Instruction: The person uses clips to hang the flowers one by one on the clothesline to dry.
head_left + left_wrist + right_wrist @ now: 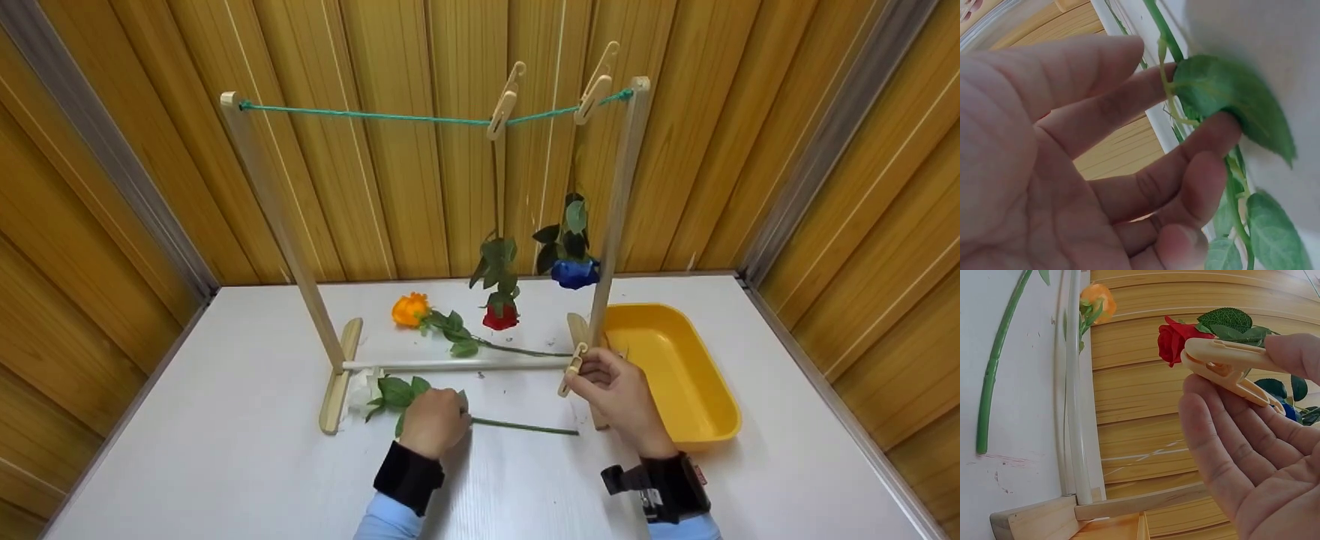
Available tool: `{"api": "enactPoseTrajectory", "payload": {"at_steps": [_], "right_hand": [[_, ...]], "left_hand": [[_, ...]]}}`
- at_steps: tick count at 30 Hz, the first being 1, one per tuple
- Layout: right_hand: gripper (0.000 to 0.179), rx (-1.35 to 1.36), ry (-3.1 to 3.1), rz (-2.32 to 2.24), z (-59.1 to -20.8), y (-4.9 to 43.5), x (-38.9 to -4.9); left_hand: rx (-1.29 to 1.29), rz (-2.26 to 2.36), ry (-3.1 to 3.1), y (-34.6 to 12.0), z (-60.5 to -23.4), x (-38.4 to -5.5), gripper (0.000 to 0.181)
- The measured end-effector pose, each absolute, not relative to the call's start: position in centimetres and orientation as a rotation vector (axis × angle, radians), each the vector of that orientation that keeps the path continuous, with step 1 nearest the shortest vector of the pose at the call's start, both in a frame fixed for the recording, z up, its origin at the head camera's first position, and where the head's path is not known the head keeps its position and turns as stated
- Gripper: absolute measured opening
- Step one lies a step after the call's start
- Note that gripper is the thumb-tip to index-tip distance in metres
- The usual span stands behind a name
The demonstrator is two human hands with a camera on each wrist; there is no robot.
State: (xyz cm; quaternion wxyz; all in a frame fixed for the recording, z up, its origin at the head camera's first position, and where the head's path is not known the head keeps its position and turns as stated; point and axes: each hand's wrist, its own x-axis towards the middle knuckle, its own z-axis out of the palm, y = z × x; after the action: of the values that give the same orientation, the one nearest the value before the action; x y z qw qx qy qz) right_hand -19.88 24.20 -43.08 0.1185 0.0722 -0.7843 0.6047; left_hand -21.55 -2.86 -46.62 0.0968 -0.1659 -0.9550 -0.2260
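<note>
A white rose (364, 391) lies on the table, its green stem (525, 427) pointing right. Over its leafy part is my left hand (436, 421). In the left wrist view the loosely bent fingers touch the stem and a leaf (1224, 93), while the thumb stands apart from them. My right hand (619, 394) holds a beige clothespin (573, 370) between thumb and fingers, near the rack's right post. In the right wrist view this clothespin (1230, 363) has its jaws closed with nothing between them.
A red rose (500, 311) and a blue rose (575, 273) hang upside down from clothespins on the green cord (375, 115) of a wooden rack (281, 232). An orange rose (410, 310) lies behind the rack's bottom bar. A yellow tub (694, 375) stands at the right.
</note>
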Motion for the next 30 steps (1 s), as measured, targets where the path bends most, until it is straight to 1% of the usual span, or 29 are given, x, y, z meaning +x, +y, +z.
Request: {"api": "enactPoseTrajectory", "payload": {"at_steps": [3,8,12,18,24,30], "right_hand": [[0.021,0.204,-2.304,1.762,-43.1,24.2,-19.9],[0.023,0.197,-2.311,1.768,-43.0,24.3,-19.8],[0.021,0.191,-2.309,1.773,-42.9,24.3,-19.8],[0.022,0.185,-2.312,1.772,-42.9,24.3,-19.9],[0.021,0.187,-2.301,1.781,-42.8,24.3,-19.8],[0.021,0.192,-2.297,1.780,-42.8,24.2,-19.9]], "left_hand": [[-0.467,-0.713,-2.834,-2.7,-46.5,-21.6,0.030],[-0.296,-0.823,-2.906,-2.4,-46.4,-21.9,0.036],[-0.174,-0.884,-2.906,-2.4,-46.6,-22.1,0.037],[-0.057,-0.875,-2.823,-2.3,-46.7,-22.1,0.030],[-0.033,-0.854,-2.736,-2.2,-45.8,-21.6,0.030],[-0.059,-0.928,-2.682,-2.2,-44.7,-21.1,0.051]]}}
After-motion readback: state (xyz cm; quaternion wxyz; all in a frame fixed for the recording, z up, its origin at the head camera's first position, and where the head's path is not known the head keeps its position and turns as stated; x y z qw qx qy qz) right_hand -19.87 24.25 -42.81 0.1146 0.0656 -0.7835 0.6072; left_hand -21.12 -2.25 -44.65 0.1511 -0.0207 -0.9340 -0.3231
